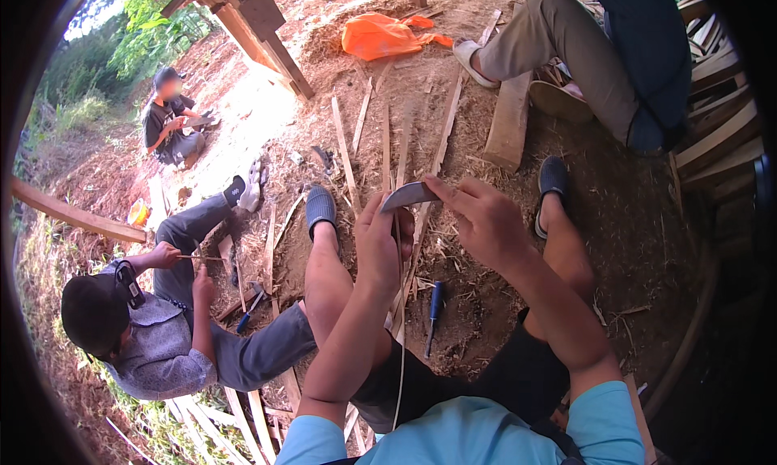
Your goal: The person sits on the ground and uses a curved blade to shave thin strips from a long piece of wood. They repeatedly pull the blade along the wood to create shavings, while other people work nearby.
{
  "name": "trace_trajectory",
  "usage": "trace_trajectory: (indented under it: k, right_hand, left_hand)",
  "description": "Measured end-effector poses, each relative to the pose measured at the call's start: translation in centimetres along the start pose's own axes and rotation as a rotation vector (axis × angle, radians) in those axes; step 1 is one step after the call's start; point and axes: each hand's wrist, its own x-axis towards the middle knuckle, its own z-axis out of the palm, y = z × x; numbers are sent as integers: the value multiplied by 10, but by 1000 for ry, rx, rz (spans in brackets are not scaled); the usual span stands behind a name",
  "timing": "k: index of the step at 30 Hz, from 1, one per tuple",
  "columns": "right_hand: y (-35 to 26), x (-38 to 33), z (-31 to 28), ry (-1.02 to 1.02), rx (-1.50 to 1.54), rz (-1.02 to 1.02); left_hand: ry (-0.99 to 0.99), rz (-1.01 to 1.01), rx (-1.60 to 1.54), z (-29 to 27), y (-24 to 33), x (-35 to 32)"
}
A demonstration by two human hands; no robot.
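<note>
My left hand (379,242) is closed, its fingers wrapped round a long thin pale strip (401,335) that hangs down towards my lap. Above that fist lies a short curved grey blade (407,196), running across from my left fingers to my right ones. My right hand (488,220) pinches the blade's right end between thumb and fingertips. Any handle of the blade is hidden. Both hands are raised between my knees, close together.
A blue-handled screwdriver-like tool (435,311) lies on the dirt below my hands. Several wooden slats (346,153) spread ahead, near an orange bag (380,36). People sit at the left (158,327), far left (174,125) and upper right (599,52). A thick timber (508,125) lies ahead right.
</note>
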Motion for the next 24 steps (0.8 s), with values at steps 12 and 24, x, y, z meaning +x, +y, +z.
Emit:
trace_trajectory:
  k: [12, 24]
  right_hand:
    - [10, -1, -4, 13, 225, 31]
    - [-1, 7, 9, 37, 254, -93]
  left_hand:
    - [0, -1, 116, -11, 8, -1]
    - [-40, 66, 195, -15, 10, -1]
